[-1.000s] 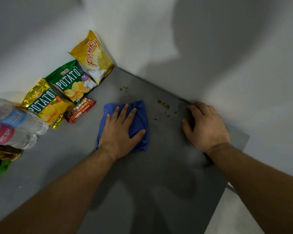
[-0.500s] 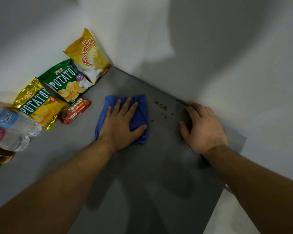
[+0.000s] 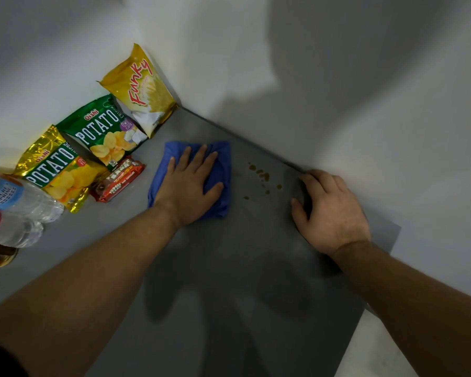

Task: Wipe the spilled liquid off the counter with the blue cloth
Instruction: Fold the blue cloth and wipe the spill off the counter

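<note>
Blue cloth (image 3: pixel 220 170): folded into a rough pad, lying flat on the grey bench (image 3: pixel 229 281), pinned under the left hand (image 3: pixel 186 189). Fingers spread wide across it, palm down, not gripping; cloth edges show beyond the fingertips and past the thumb.

Spilled liquid (image 3: pixel 261 175): a scatter of small brown drops on the bench, between the two hands, just beyond the thumb side of the cloth and short of the right hand's fingertips. Not yet touched by the cloth.

Right hand (image 3: pixel 329 210): empty, fingers loosely curled, resting on the bench against the wall edge, apparently bracing. Well apart from the left hand.

Step in hand, as judged: sweep the pad sideways toward the right hand, across the drops. Advice: keep the palm flat and pressure even so the whole pad drags rather than rolls up; lead with the thumb-side edge; make one pass through the cluster, then a return pass for the outlying drops nearer the body. Lift the right hand clear if the sweep reaches it.

Other items, far side of the left hand: three snack bags (image 3: pixel 106 131), a chocolate bar (image 3: pixel 117 180), water bottles (image 3: pixel 19 208). Sweep away from these.
</note>
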`<state>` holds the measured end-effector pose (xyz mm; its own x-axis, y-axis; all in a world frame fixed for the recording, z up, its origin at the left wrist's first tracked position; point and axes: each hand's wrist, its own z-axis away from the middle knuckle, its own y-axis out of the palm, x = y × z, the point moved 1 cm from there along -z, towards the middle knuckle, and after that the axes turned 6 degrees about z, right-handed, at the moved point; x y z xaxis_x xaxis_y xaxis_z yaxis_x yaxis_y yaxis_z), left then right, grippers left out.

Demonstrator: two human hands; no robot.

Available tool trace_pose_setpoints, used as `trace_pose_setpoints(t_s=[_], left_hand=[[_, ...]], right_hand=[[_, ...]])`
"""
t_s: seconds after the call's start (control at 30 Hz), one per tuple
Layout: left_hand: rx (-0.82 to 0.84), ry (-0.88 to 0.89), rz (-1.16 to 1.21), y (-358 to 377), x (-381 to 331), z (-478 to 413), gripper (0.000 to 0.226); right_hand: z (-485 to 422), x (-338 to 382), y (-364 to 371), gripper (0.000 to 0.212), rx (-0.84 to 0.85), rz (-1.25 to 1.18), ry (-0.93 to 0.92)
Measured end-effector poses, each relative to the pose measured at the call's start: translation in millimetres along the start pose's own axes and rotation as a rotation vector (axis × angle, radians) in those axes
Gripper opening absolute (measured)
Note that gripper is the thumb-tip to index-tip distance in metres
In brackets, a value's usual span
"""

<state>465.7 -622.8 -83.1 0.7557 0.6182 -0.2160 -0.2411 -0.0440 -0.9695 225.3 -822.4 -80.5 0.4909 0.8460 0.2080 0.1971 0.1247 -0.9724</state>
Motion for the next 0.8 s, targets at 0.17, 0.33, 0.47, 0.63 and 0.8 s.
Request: trace_pose_setpoints(t_s=[0.17,0.33,0.47,0.63,0.8], left_hand=[[0.012,-0.050,0.016,-1,13,5,0.082],[-0.013,-0.163,0.028,-10,16,-43,0.079],[0.005,-0.090,0.020,-7,3,-39,0.077],[0.100,0.183,-0.030,-3,16,-3,0.076],[0.066,0.120,-0.049,-6,22,-24,0.076]], right_hand=[[0,-1,1,0.058,0.009,0.003,0.009],[0,-1,3,0.059,0.009,0.015,0.009],[1,0,2,0.062,0.012,0.009,0.012],[2,-1,1,0.060,0.016,0.003,0.009],[1,0,2,0.060,0.020,0.016,0.007]])
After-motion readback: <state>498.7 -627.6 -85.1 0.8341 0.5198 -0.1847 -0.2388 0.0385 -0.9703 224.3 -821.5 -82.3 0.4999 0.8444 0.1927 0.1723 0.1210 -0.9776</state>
